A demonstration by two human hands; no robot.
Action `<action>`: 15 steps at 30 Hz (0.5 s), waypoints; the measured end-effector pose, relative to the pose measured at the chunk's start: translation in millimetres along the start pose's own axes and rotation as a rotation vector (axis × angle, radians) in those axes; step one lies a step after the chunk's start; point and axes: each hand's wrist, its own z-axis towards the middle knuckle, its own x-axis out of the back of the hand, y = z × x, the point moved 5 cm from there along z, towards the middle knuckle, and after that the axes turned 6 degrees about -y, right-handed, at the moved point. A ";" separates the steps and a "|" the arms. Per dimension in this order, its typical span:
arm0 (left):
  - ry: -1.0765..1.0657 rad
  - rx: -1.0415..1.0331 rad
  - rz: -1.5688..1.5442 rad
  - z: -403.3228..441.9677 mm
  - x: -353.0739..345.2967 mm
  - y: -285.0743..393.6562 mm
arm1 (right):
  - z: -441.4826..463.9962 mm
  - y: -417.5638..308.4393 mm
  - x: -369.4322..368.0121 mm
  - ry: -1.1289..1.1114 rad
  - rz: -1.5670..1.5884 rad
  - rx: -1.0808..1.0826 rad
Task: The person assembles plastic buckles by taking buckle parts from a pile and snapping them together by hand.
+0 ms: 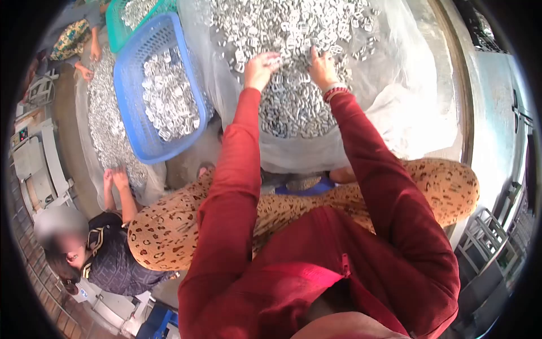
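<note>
The left hand is over a big heap of small shiny metal pieces. Its fingers are bent and point to the right. A bright bit shows by the fingertips, but I cannot tell if the hand holds it. The right hand is just to the right, over the same heap. One finger points to the far side, and the others are bent down at the pieces. I cannot tell if it holds one. There is a gap between the two hands. A red and white bracelet goes around the right wrist.

The heap lies on a clear plastic sheet. The pieces on the near side look greyer, and the ones on the far side look brighter.

To the left is a blue plastic basket with more metal pieces inside. A green basket is beside it, on the far side, with pieces in it too. More pieces lie in a long pile left of the blue basket. Another person's hands are at the near end of that pile.
</note>
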 end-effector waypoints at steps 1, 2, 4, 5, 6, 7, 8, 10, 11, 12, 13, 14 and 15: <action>0.018 -0.030 -0.097 -2.3 1.5 6.0 | -15.9 -6.1 -9.7 0.057 0.088 0.025; 0.094 -0.043 -0.111 -4.8 2.5 9.2 | -25.8 -3.7 -16.6 0.063 0.256 -0.022; 0.097 0.062 -0.266 -16.1 -1.3 15.1 | -37.5 -3.5 1.4 0.078 0.361 0.033; 0.083 0.092 -0.292 -19.0 -1.5 12.8 | -34.9 0.5 -0.5 0.053 0.408 0.013; 0.018 0.108 -0.334 -22.5 -4.1 15.4 | -35.0 -0.2 9.7 0.087 0.641 -0.026; 0.008 0.091 -0.413 -24.8 -5.3 15.2 | -34.4 -0.9 16.6 -0.069 0.872 -0.107; -0.003 0.119 -0.379 -28.1 -5.7 17.9 | -36.4 -5.4 24.7 -0.122 1.088 -0.116; -0.080 0.185 -0.401 -32.4 -8.7 21.1 | -39.9 -8.1 33.4 -0.278 1.306 -0.148; -0.127 0.227 -0.351 -35.1 -10.5 23.1 | -42.8 -10.6 37.2 -0.310 1.274 -0.167; -0.154 0.243 -0.408 -36.7 -13.4 23.6 | -48.8 -11.7 41.7 -0.338 1.242 -0.190; -0.186 0.256 -0.462 -37.8 -16.5 26.4 | -53.5 -12.2 46.0 -0.360 1.211 -0.213; -0.201 0.259 -0.490 -40.0 -17.9 28.7 | -55.6 -13.4 47.0 -0.361 1.179 -0.207; -0.208 0.258 -0.537 -38.0 -17.5 30.5 | -53.4 -12.6 44.4 -0.312 1.083 -0.189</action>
